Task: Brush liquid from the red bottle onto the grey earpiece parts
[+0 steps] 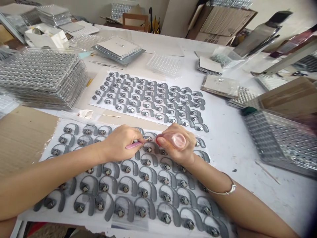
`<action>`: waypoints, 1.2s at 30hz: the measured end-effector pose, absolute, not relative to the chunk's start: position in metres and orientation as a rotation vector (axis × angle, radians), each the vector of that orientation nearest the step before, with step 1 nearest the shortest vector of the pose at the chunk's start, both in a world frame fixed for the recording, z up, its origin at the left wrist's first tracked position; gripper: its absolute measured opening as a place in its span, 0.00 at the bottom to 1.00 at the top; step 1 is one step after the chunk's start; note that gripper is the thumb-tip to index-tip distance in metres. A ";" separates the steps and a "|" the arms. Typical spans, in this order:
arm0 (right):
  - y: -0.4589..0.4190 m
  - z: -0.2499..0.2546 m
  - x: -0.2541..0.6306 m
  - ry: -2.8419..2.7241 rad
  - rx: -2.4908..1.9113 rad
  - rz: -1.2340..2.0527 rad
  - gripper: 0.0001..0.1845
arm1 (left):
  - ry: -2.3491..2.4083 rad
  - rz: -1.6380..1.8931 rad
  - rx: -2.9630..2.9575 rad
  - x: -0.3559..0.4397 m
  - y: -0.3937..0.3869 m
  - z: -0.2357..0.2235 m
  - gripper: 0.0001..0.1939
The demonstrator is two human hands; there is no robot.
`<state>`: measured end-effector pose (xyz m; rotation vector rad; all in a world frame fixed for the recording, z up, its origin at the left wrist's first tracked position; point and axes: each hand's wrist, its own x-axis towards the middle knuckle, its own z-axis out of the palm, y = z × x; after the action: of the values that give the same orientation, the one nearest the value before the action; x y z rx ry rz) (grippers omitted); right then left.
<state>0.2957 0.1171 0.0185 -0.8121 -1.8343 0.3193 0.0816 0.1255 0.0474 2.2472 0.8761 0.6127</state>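
My left hand [125,142] is closed on a slim pink-handled tool [133,145], perhaps tweezers, with its tip pointing right. My right hand [184,153] wraps around a small pinkish translucent squeeze bottle [178,141], its round base facing me and its nozzle end toward the left hand. Both hands hover over rows of grey ear-hook earphone pieces [148,161], each with a round metallic part and some with thin wires. These lie on a white sheet [170,211]. The pieces directly beneath my hands are partly hidden.
Behind lies a second sheet of grey ear-hook pieces [148,98]. A cotton swab [111,115] rests between the sheets. Stacked clear plastic trays [42,76] stand at left, more trays [284,142] at right. Cardboard [24,138] lies on the left, and a bottle [262,34] stands back right.
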 end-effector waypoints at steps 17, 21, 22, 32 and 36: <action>0.116 0.016 0.293 -1.827 -0.786 0.324 0.04 | 0.947 0.600 2.102 0.079 0.127 0.043 0.06; 0.115 0.016 0.293 -1.828 -0.803 0.326 0.04 | 0.966 0.584 2.092 0.078 0.128 0.045 0.06; 0.115 0.016 0.293 -1.827 -0.804 0.323 0.04 | 0.970 0.584 2.091 0.078 0.128 0.045 0.06; 0.116 0.014 0.293 -1.809 -0.776 0.361 0.04 | 0.960 0.606 2.086 0.077 0.128 0.042 0.06; 0.116 0.014 0.293 -1.819 -0.786 0.348 0.04 | 0.956 0.603 2.096 0.078 0.129 0.043 0.06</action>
<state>0.2935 0.1163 0.0141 -0.7856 -1.8195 0.3478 0.0780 0.1294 0.0430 2.0963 0.9559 0.6027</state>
